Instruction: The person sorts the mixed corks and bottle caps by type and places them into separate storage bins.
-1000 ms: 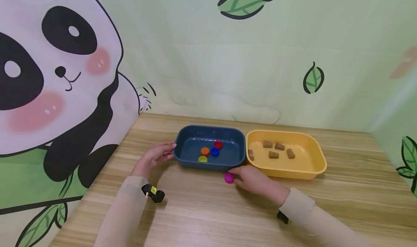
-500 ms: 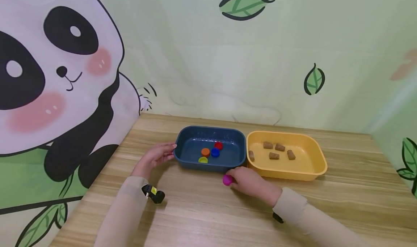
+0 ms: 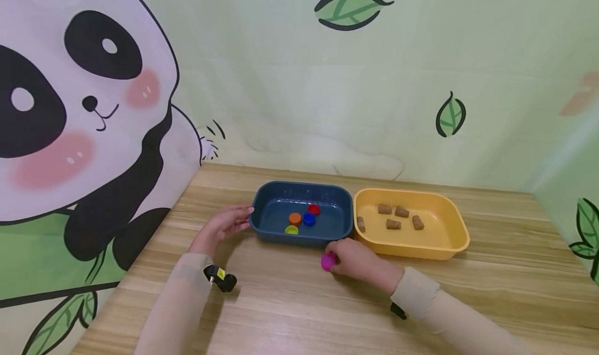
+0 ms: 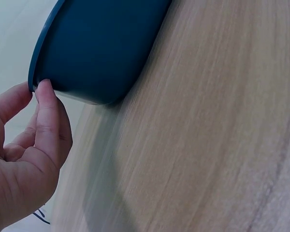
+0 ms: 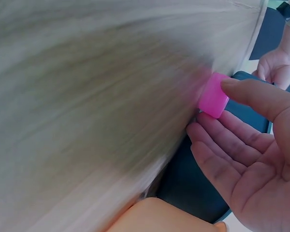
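Note:
With thumb and fingers, my left hand (image 3: 225, 223) pinches the left end of the dark blue tray (image 3: 276, 239) at its rim. In the left wrist view, fingertips (image 4: 46, 87) meet the tray's outer wall just below the edge. My right hand (image 3: 357, 260) holds a pink bottle cap (image 3: 327, 262) between thumb and fingers, close to the tabletop in front of the blue tray. The right wrist view has the thumb on one side of the cap. Orange (image 3: 295, 219), blue (image 3: 309, 219), red (image 3: 314, 209) and yellow (image 3: 291, 230) caps lie inside the tray.
A yellow tray (image 3: 421, 249) stands against the blue tray's right side, with several brown tapered corks (image 3: 393, 223) in it. Both are on a wood-grain table (image 3: 281, 313). Behind rises a pale green backdrop (image 3: 281, 84) printed with a panda and leaves.
The right hand has shifted slightly left and toward the person, and the pink cap has moved toward the person. The left hand stays at the blue tray's rim.

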{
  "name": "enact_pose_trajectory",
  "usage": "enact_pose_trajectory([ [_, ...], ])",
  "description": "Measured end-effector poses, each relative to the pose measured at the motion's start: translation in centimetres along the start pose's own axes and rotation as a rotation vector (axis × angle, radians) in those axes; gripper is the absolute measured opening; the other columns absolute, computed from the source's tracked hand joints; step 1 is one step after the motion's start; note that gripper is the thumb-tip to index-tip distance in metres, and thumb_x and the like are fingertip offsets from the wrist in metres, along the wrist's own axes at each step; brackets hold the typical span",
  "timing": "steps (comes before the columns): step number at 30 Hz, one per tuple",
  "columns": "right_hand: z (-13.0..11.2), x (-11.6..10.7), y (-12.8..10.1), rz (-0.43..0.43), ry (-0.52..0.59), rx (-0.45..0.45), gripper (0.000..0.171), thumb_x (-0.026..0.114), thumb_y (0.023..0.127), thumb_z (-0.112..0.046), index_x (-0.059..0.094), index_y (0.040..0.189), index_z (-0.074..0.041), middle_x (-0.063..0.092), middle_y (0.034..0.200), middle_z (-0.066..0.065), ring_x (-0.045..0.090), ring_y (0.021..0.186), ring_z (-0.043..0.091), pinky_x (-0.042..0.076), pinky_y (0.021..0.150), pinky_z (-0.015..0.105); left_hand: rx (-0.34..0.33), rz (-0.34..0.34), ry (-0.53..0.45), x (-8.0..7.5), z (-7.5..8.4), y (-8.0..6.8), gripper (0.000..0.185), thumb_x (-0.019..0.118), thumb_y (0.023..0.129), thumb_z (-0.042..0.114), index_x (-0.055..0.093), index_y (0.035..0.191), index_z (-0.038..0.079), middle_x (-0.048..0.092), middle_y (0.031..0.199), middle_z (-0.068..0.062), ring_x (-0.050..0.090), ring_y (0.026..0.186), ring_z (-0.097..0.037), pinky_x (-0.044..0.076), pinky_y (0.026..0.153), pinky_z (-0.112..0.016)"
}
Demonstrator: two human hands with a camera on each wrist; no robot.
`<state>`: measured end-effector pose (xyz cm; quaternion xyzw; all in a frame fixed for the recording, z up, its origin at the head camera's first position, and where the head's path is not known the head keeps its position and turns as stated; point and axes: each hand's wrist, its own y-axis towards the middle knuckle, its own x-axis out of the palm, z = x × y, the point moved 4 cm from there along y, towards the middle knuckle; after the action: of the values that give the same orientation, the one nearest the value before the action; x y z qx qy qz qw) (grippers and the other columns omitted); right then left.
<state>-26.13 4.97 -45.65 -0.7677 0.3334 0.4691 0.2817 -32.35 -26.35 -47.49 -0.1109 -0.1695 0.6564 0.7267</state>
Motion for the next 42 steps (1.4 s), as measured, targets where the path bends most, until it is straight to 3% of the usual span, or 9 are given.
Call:
enact_pose_trajectory([
  [11,0.8,-0.8,-1.3,-0.020,0.089,-0.038,0.022,0.082,0.084,-0.014,0.071,0.101,-0.006,0.070,0.086,0.001,0.054,0.075,0.009,0.050,0.069,0.021,-0.004,0.002,-0.004,0.0,-0.6,0.2,0.052,0.054,0.106,0.011,0.038,0.150,-0.013,0.071,0.082,0.007,0.068,0.073,-0.002,0.061,0.072,-0.015],
  [19,1.3,-2.2,-2.4,-0.013,0.163,-0.025,0.023,0.082,0.085,-0.016,0.070,0.101,-0.005,0.075,0.096,0.005,0.065,0.086,0.012,0.059,0.080,0.027,0.000,-0.004,-0.015,0.0,-0.4,0.2,0.052,0.052,0.107,0.011,0.036,0.150,-0.014,0.071,0.081,0.008,0.068,0.071,-0.001,0.061,0.071,-0.014],
  [23,1.6,-3.1,-3.3,-0.017,0.218,-0.051,0.025,0.083,0.085,-0.017,0.070,0.101,-0.004,0.074,0.096,0.005,0.066,0.087,0.011,0.059,0.079,0.023,0.003,-0.012,-0.020,0.0,-0.4,0.1,0.053,0.053,0.107,0.011,0.036,0.150,-0.015,0.072,0.081,0.007,0.069,0.073,-0.001,0.061,0.072,-0.015],
  [29,2.0,-4.7,-4.2,-0.034,0.299,-0.049,0.025,0.080,0.082,-0.007,0.068,0.104,0.000,0.073,0.098,0.008,0.066,0.088,0.010,0.060,0.078,0.021,0.002,0.000,-0.024,-0.1,-0.2,-0.1,0.051,0.053,0.107,0.011,0.038,0.149,-0.014,0.072,0.080,0.007,0.069,0.072,-0.002,0.061,0.071,-0.015],
  [36,2.1,-5.9,-4.8,-0.041,0.307,-0.022,0.025,0.078,0.082,-0.006,0.068,0.104,-0.001,0.072,0.098,0.007,0.065,0.088,0.011,0.059,0.080,0.022,0.000,0.009,-0.016,-0.1,0.0,-0.1,0.052,0.053,0.107,0.011,0.038,0.150,-0.014,0.072,0.080,0.007,0.070,0.072,-0.002,0.061,0.071,-0.015],
  [42,1.8,-7.1,-5.3,-0.020,0.264,-0.056,0.024,0.077,0.082,-0.005,0.068,0.103,-0.001,0.073,0.096,0.006,0.066,0.087,0.010,0.059,0.079,0.022,0.008,-0.007,-0.017,0.0,-0.1,0.1,0.052,0.052,0.107,0.010,0.036,0.150,-0.015,0.072,0.080,0.008,0.069,0.072,-0.001,0.061,0.071,-0.014],
])
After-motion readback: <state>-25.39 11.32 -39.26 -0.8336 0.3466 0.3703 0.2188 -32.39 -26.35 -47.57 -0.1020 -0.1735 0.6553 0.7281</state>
